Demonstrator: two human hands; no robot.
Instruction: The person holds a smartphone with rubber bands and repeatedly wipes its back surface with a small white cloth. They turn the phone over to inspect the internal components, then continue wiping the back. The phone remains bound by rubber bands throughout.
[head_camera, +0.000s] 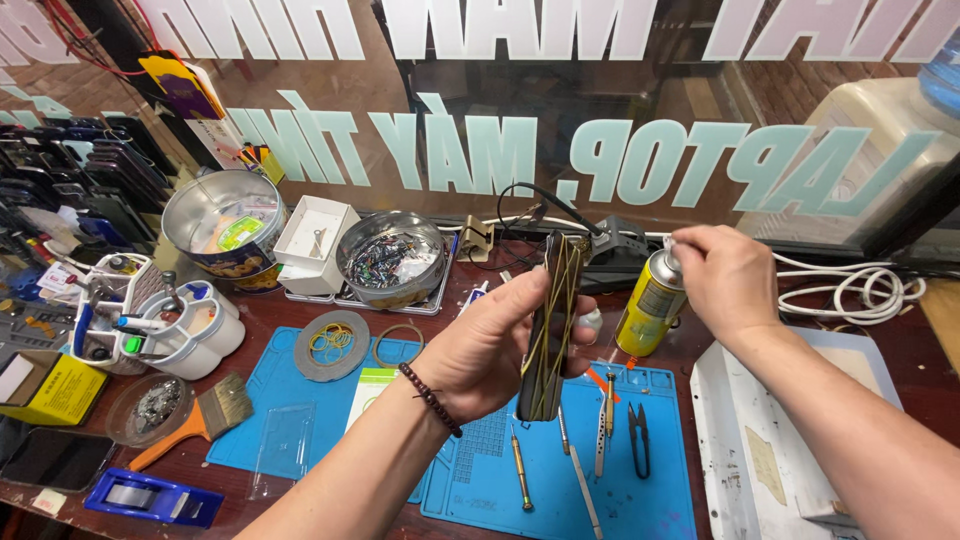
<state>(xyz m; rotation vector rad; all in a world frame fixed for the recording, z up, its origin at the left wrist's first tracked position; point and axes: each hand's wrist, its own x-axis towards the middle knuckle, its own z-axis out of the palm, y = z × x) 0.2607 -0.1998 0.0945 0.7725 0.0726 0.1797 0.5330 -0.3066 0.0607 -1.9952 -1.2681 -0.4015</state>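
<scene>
Smartphone (550, 325) wrapped in crossing rubber bands stands upright on edge in your left hand (480, 350), raised above the blue work mat (640, 480) near the middle of the bench. Your left fingers are clasped around its near edge, with the thumb up along the side, so the hand is firmly grasping the phone. A dark bead bracelet (430, 398) sits on that wrist.

Your right hand (725, 275) is just to the right, its fingertips pinched on the top of a yellow spray can (650, 300) that stands upright at the far edge of the mat. The can and the phone are close beside each other but apart.

On the mat below the phone lie a screwdriver (520, 468), tweezers (603, 425) and small black snips (638, 438). Further left on the mat a flat grey ring (332, 345) holds a few loose rubber bands. Near left you have a brush with an orange handle (200, 420) and a blue tape dispenser (150, 497). At the far side, a round metal tin (392, 260) filled with small parts sits next to a white box (315, 240). A white tray (760, 440) lies at the right under your forearm, and a coiled white cable (860, 290) rests beyond it.
</scene>
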